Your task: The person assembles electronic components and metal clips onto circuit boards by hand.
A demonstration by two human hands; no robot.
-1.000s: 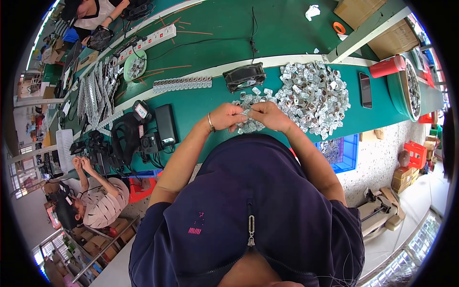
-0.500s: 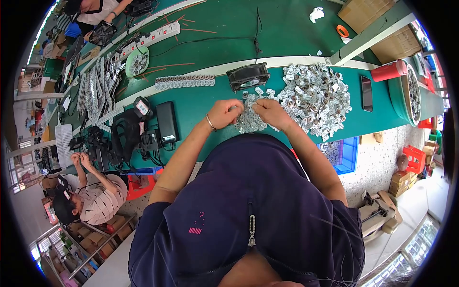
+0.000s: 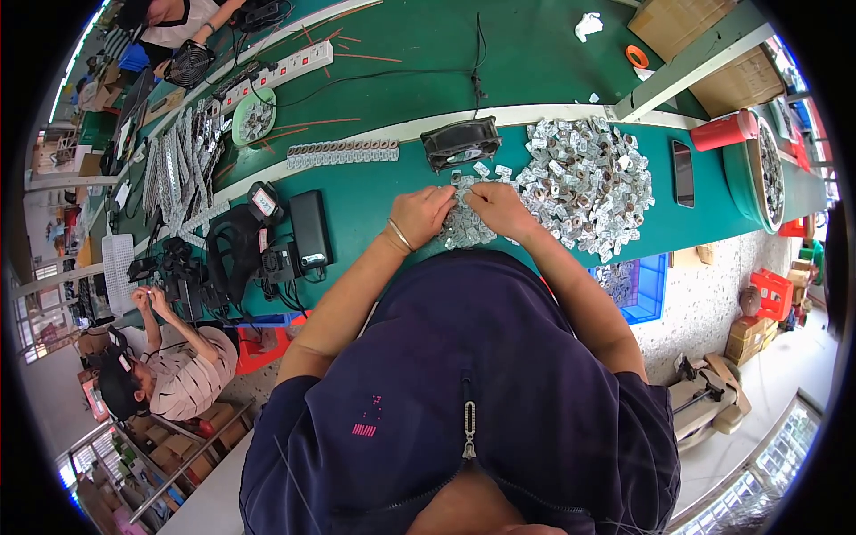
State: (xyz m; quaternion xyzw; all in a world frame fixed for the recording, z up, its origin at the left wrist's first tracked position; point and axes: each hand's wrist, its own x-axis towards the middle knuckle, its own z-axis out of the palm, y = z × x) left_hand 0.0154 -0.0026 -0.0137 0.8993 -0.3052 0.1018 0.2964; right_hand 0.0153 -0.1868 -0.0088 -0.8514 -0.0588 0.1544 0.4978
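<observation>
- One dark navy zip-front top (image 3: 419, 339) fills the lower middle, nearest the viewer, with bare forearms (image 3: 350, 292) reaching up on both sides.
- The left hand (image 3: 421, 215), a bangle (image 3: 399, 234) at its wrist, has its fingers curled narrow at the left edge of a small heap of silvery parts (image 3: 467, 230); I cannot tell whether it grips one.
- The right hand (image 3: 501, 211) faces it, fingers drawn close together over the heap's upper right; whether they pinch a part is hidden.
- That heap lies on a green table (image 3: 358, 198), between the hands.
- Just right of it spreads a larger heap (image 3: 584, 192) of similar parts.
- To the left lie a black oblong box (image 3: 310, 228) and tangled black gear (image 3: 234, 254).
- To the right are a dark phone (image 3: 683, 174) and a green tub (image 3: 743, 183).
- Past the small heap stands a black fan (image 3: 461, 143), with a neat row of parts (image 3: 343, 153) to its left.
- Farther off are a pale green bowl (image 3: 267, 100) and a white power strip (image 3: 290, 71).
</observation>
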